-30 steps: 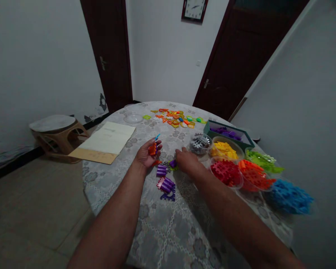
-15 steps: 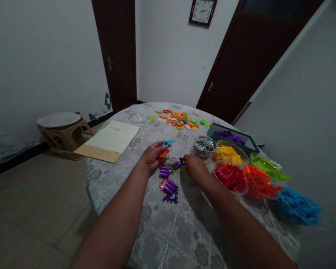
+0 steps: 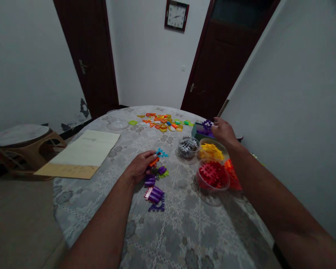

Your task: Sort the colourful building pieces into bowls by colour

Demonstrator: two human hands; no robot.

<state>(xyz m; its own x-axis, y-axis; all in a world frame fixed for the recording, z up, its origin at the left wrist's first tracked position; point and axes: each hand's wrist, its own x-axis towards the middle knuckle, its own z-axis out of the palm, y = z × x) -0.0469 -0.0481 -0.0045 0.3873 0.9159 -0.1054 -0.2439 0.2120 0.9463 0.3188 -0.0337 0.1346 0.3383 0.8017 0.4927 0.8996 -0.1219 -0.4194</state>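
Observation:
My left hand (image 3: pixel 141 165) is closed around part of a toy made of interlocking plastic pieces. A light-blue triangular piece (image 3: pixel 162 152) and an orange piece (image 3: pixel 154 161) stick out at its fingertips. Just below, purple tube-like pieces (image 3: pixel 150 181), a green piece (image 3: pixel 164 174) and a dark purple triangular piece (image 3: pixel 159 206) lie close together; which of them are joined I cannot tell. My right hand (image 3: pixel 224 131) pinches a dark purple notched piece (image 3: pixel 207 124) above the green box (image 3: pixel 195 132), where more purple pieces (image 3: pixel 205 132) lie.
Round tubs of grey pieces (image 3: pixel 188 146), yellow pieces (image 3: pixel 211 152) and red pieces (image 3: pixel 212 173) stand at the right. Orange pieces (image 3: pixel 233 175) are partly behind my right forearm. Mixed pieces (image 3: pixel 162 121) are scattered at the back. Paper sheets (image 3: pixel 84 149) lie left; beyond stands a stool (image 3: pixel 22 138).
My right hand has moved from beside the purple pieces up and right to the green box, where it holds a dark purple piece. The left hand keeps its hold. The view has turned right.

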